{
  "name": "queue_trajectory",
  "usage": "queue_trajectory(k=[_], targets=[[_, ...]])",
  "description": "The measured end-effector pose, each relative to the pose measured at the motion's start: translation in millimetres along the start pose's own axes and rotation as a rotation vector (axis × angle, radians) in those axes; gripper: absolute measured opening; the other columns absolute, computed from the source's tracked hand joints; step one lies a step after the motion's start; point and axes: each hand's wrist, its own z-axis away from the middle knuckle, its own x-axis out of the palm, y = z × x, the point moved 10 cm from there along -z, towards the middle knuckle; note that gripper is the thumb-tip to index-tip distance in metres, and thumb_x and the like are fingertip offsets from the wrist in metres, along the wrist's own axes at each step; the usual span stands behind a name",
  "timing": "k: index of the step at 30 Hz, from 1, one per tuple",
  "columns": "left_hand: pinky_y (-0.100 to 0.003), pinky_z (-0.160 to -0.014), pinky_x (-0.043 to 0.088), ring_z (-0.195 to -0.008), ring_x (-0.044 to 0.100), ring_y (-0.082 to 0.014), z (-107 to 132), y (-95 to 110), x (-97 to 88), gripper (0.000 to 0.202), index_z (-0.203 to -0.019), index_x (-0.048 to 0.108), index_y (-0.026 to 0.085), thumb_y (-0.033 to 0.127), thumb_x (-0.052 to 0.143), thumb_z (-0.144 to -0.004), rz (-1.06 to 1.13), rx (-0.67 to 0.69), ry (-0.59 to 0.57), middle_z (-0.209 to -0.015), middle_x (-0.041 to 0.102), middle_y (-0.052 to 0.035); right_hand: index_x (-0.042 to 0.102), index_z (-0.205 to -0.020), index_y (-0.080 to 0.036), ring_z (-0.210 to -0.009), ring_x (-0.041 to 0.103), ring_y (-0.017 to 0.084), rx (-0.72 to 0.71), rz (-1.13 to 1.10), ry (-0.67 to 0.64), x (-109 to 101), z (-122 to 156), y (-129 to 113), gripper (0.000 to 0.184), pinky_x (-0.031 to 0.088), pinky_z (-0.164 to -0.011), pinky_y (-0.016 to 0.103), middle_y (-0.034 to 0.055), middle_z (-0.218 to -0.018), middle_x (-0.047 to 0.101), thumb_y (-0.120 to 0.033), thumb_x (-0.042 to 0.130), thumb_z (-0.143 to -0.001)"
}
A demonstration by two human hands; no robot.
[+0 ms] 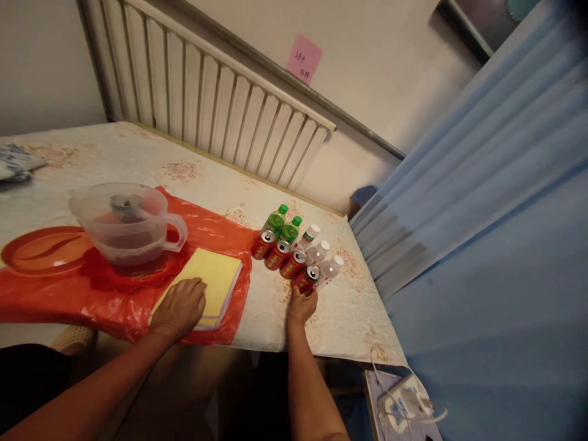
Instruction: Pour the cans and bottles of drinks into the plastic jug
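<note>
My right hand [303, 305] is wrapped round the lower part of a red drink can [305, 279], the nearest in a row of several red cans. Beside it in the row stands another red can [293, 264]. Behind the cans are two green-capped bottles [290, 230] and several clear bottles with white caps [329, 269], all upright. On the left, my left hand [180, 306] lies flat on a folded yellow cloth [215, 275], fingers stretched out and partly together. The cloth rests on a red plastic sheet [239, 318].
A clear plastic jug [133, 236] with a handle stands on the sheet, something dark inside it. An orange lid or plate [43, 250] lies to its left. A radiator [206, 92] runs behind the table, a blue curtain [482, 245] hangs at right, and a power strip [404, 404] sits below.
</note>
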Motion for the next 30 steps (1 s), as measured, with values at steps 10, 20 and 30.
queue_trajectory(k=[10, 20, 30], targets=[[-0.048, -0.092, 0.047, -0.108, 0.06, -0.0334, 0.9, -0.1, 1.6, 0.028, -0.105, 0.068, 0.015, 0.023, 0.046, -0.089, -0.023, 0.002, 0.001, -0.117, 0.067, -0.0183, 0.063, -0.107, -0.013, -0.102, 0.064, 0.032, -0.008, 0.014, 0.004, -0.9, 1.0, -1.7, 0.042, 0.048, -0.081, 0.036, 0.0172, -0.101, 0.072, -0.041, 0.069, -0.076], [-0.044, -0.09, 0.046, -0.108, 0.06, -0.0313, 0.4, 2.5, -3.5, 0.023, -0.102, 0.067, 0.016, 0.02, 0.048, -0.089, -0.016, -0.011, 0.002, -0.115, 0.067, -0.0166, 0.063, -0.099, -0.015, -0.09, 0.066, 0.03, 0.025, -0.01, 0.005, -1.7, 2.3, 0.7, 0.039, 0.047, -0.075, 0.035, 0.0136, -0.091, 0.072, -0.045, 0.069, -0.073], [-0.043, -0.096, 0.042, -0.111, 0.054, -0.0287, 5.8, 2.5, -3.9, 0.022, -0.104, 0.064, 0.015, 0.013, 0.046, -0.091, 0.021, -0.091, -0.119, -0.114, 0.064, -0.0143, 0.062, -0.095, -0.016, -0.075, 0.063, 0.028, 0.037, -0.039, -0.059, -26.2, 36.0, 8.1, 0.045, 0.047, -0.072, 0.037, 0.0113, -0.082, 0.068, -0.056, 0.061, -0.074]])
